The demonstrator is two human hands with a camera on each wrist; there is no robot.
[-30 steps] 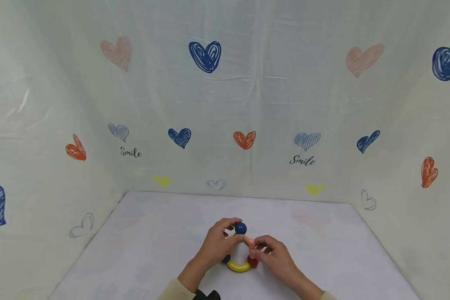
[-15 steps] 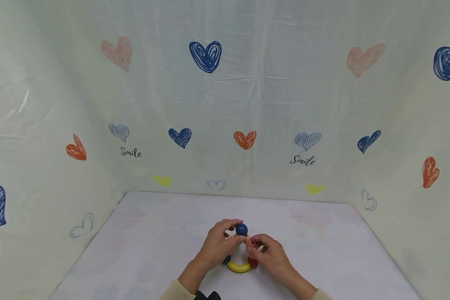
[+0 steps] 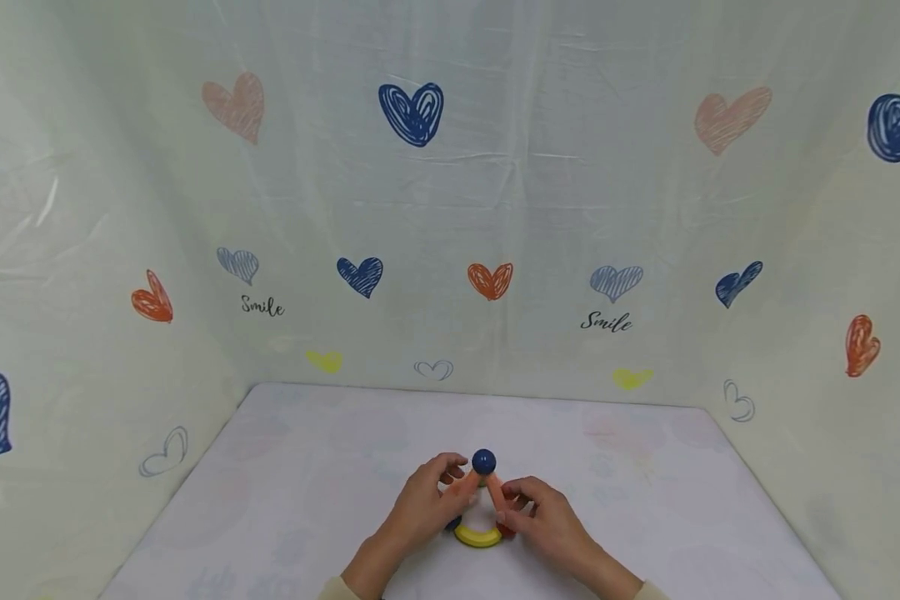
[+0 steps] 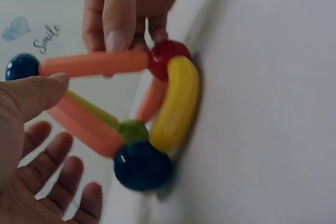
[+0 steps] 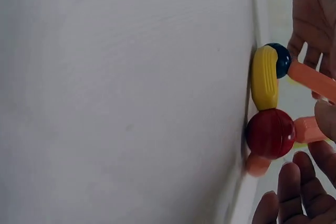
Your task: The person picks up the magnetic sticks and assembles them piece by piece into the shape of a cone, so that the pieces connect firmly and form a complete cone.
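Note:
A small pyramid of magnetic balls and rods stands on the table, with a blue ball (image 3: 483,462) at its top. Straight orange rods (image 4: 97,62) slope down from it to a red ball (image 4: 167,60) and a second blue ball (image 4: 143,165). A yellow curved rod (image 3: 478,536) joins these two along the base; a green ball (image 4: 133,129) sits behind. My right hand (image 3: 547,517) pinches the right orange rod between thumb and fingers. My left hand (image 3: 423,504) is at the left rod, thumb beside the top ball, fingers spread apart behind.
The white table (image 3: 330,467) extends around the pyramid on all sides. A pale curtain (image 3: 555,208) printed with hearts surrounds its back and sides.
My left fingers have come off the top blue ball and moved down and left. My right hand has slid slightly lower along the orange rod, which now meets the top ball.

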